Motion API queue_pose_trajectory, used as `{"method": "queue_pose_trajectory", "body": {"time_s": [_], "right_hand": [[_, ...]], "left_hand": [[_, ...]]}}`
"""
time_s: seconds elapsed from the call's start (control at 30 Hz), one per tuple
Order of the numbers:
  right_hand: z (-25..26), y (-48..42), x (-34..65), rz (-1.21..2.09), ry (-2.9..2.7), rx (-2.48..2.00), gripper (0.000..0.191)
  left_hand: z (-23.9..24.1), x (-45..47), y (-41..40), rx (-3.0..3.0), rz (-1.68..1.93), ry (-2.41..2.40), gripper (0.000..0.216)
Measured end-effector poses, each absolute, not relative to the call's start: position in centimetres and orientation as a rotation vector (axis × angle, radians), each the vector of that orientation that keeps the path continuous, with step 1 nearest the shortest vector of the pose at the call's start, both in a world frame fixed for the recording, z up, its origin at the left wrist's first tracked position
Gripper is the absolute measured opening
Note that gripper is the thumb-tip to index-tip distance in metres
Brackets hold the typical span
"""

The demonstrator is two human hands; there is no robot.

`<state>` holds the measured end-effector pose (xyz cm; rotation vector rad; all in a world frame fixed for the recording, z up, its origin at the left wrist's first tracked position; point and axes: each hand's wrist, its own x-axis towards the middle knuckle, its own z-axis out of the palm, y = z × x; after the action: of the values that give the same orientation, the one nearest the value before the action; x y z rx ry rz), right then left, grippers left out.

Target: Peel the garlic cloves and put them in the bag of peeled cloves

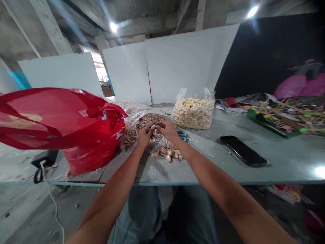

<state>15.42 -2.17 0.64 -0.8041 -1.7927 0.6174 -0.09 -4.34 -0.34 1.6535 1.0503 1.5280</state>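
Note:
My left hand and my right hand meet over a heap of brown garlic skins in a clear plastic bag. Between the fingertips of both hands sits a small pale garlic clove, largely covered by the fingers. Just in front of the hands, several unpeeled garlic cloves lie loose on the table. Beside my right wrist, a pair of blue-handled scissors is partly hidden. Farther back stands a clear bag of peeled garlic cloves.
A large red plastic bag bulges at the left, near a black box with a white cable. To the right lies a black phone. Sticks and scraps clutter the far right. White panels stand behind the table.

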Motion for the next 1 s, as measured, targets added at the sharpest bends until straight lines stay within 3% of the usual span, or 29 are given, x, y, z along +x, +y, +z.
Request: {"method": "queue_pose_trajectory", "body": {"time_s": [0.23, 0.73, 1.0], "right_hand": [[1.6, -3.1, 15.7, 0.386, -1.929, -0.871, 0.022], [2.1, -3.3, 16.1, 0.248, -2.062, -0.894, 0.026], [2.6, -4.4, 15.5, 0.06, -2.09, -1.066, 0.019]], "left_hand": [[-0.6, -0.2, -3.8, 1.559, 1.639, 0.992, 0.046], [-0.2, -0.1, -4.2, 1.467, 1.524, 0.955, 0.043], [-0.3, 0.0, -4.3, 1.388, 1.466, 0.901, 0.04]]}}
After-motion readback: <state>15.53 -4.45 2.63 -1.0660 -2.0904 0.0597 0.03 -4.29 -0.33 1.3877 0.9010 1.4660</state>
